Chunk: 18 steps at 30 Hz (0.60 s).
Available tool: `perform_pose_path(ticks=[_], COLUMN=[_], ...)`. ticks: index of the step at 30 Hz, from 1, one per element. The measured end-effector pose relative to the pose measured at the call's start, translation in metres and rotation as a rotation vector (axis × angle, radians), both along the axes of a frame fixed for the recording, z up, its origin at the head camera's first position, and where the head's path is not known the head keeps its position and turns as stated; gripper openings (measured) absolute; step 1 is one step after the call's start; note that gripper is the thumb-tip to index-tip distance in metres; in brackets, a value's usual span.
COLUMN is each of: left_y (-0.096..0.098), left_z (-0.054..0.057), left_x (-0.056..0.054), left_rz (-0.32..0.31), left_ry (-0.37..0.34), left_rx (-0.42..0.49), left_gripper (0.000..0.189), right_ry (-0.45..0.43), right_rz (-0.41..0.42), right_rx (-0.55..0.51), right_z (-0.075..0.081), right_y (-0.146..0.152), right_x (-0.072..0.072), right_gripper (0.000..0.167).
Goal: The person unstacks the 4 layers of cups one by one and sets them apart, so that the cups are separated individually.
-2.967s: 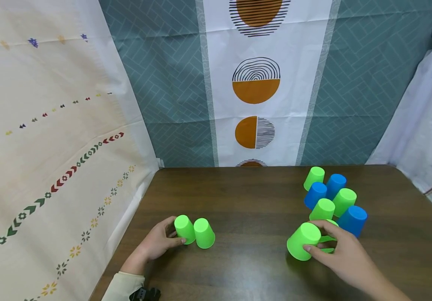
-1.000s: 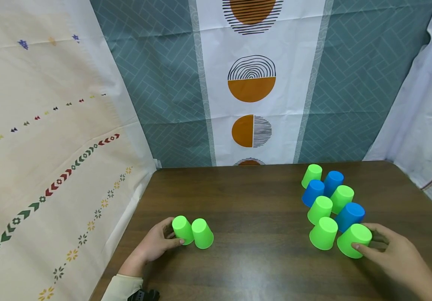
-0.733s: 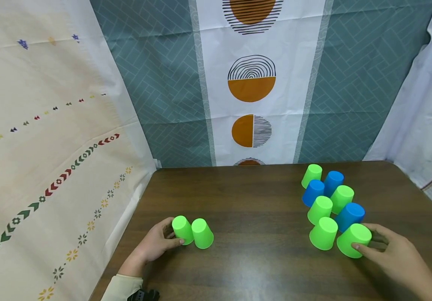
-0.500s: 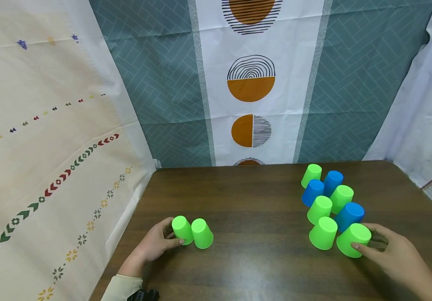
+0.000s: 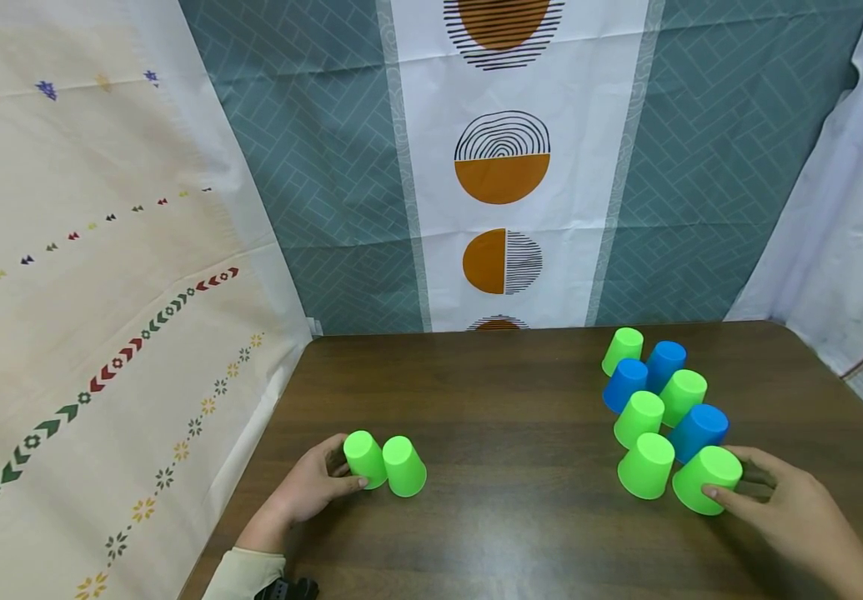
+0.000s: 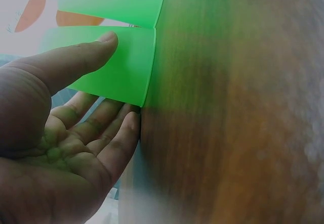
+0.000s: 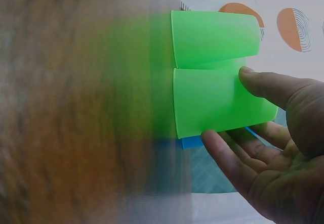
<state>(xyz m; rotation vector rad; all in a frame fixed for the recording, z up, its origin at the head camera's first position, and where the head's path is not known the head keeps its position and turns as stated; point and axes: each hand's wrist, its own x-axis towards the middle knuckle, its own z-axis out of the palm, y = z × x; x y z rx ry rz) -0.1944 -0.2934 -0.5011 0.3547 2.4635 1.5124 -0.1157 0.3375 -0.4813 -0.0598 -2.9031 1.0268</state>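
Observation:
In the head view, my left hand (image 5: 313,485) is at the left of the table, its thumb and fingers on either side of an upside-down green cup (image 5: 364,458). A second green cup (image 5: 404,467) stands against it on the right. At the table's right, my right hand (image 5: 791,508) grips another upside-down green cup (image 5: 707,481) between thumb and fingers. That cup's rim meets the tabletop in the right wrist view. Close on its left stands a green cup (image 5: 646,467), and a blue cup (image 5: 699,433) is just behind it. The fingertips behind both held cups are partly hidden.
Behind the right-hand cups, two rows of upside-down cups run back: green cups (image 5: 639,419) and blue cups (image 5: 626,385). The brown table (image 5: 506,467) spreads between the two groups. A patterned cloth (image 5: 138,333) hangs along the left edge, and a teal curtain (image 5: 326,208) hangs at the back.
Three seconds ago my right hand held a green cup left of its present place; it moved right and stands in the near row by one second ago. Since then, no visible movement; the left hand stayed put.

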Motion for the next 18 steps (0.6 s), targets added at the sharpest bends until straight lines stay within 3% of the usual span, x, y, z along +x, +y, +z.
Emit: perform_pose_path(ticks=[7,18], left_y=[0.0,0.0004], left_z=[0.0009,0.0026], left_x=[0.0001,0.0019], left_rz=[0.002,0.0], left_ry=[0.002,0.0], left_rx=[0.003,0.004], left_gripper=[0.059,0.059], right_ry=[-0.004,0.143], right_rz=[0.0,-0.028], right_rx=[0.006,0.016], right_z=[0.0004,0.0067], right_y=[-0.0005,-0.0041], right_x=[-0.0005,0.0058], right_gripper=[0.077,0.077])
